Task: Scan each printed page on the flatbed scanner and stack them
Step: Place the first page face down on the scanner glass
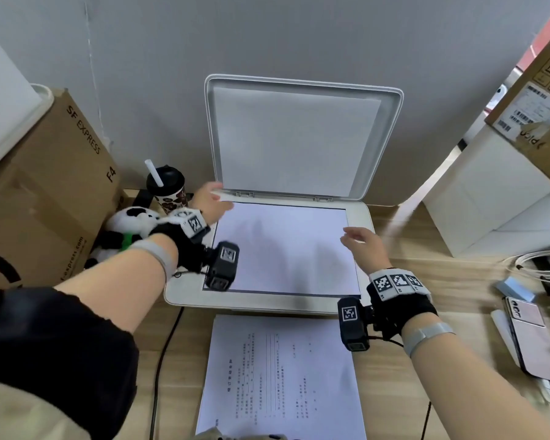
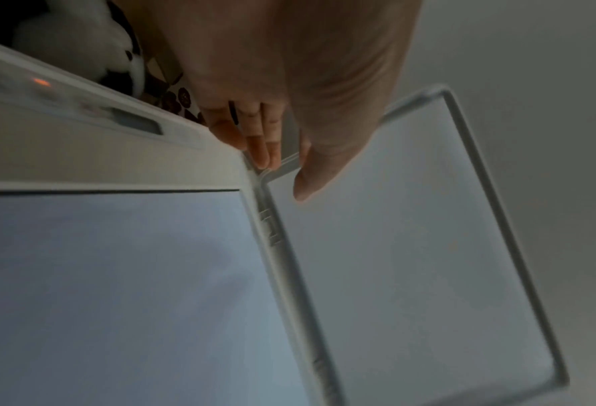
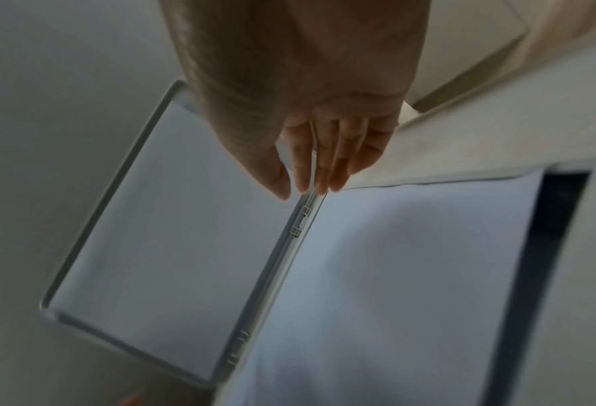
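With the scanner lid [image 1: 299, 134] propped up against the wall, both hands are over the flatbed scanner [image 1: 267, 304]. Left hand [image 1: 208, 203] is at the lid's lower-left corner near the hinge: the left wrist view shows its fingers [image 2: 263, 148] straight and close together behind the lid edge, thumb [image 2: 306, 178] in front, lightly on that corner; can't tell if it's really pinching. Right hand [image 1: 364, 246] hovers near the right edge of the glass, fingers [image 3: 324, 164] extended and loosely together, holding nothing; contact with the sheet is unclear. A blank-side-up page [image 1: 286, 249] lies flat on the glass, long axis left-right across the bed, pushed to the far hinge side; a dark strip of bare glass shows along its edge in the right wrist view. Printed stack [image 1: 280, 379] sits on the wooden desk [image 1: 394, 392] just in front of the scanner, text side up, lines running sideways to the person, long axis front-back. Off left: cardboard box [image 1: 45, 192], panda plush [image 1: 131, 227], lidded cup [image 1: 167, 188]. A phone [image 1: 534, 338] lies at right.
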`<move>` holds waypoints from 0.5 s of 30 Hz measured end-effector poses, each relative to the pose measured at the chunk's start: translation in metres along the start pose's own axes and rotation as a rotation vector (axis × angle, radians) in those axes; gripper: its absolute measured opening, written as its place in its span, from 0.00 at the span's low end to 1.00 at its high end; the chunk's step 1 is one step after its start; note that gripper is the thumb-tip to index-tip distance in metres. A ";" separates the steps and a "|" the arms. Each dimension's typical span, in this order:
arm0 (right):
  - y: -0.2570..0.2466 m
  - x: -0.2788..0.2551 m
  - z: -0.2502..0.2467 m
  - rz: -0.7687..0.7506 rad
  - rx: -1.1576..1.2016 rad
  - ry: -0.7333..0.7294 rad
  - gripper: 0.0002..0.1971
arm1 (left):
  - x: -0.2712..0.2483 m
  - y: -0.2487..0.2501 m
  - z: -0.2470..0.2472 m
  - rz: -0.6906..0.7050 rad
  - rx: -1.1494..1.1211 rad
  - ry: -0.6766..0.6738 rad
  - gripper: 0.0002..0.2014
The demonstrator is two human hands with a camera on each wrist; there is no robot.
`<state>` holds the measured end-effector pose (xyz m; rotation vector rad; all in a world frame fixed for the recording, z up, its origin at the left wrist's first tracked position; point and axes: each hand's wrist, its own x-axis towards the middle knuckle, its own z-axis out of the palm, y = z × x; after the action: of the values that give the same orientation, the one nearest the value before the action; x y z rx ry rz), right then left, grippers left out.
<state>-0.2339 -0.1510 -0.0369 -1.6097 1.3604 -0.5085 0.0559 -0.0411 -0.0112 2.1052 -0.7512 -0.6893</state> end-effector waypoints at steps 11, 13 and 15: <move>-0.003 -0.001 -0.020 0.296 0.484 -0.035 0.07 | 0.057 0.079 -0.035 -0.170 -0.635 0.016 0.10; 0.000 -0.003 -0.025 0.303 0.487 -0.020 0.06 | 0.057 0.079 -0.039 -0.161 -0.633 0.046 0.12; 0.003 -0.005 -0.029 0.305 0.510 -0.003 0.06 | 0.053 0.077 -0.043 -0.183 -0.662 0.089 0.11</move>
<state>-0.2597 -0.1576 -0.0241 -0.9719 1.3114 -0.6064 0.0996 -0.0973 0.0628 1.5864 -0.2263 -0.8029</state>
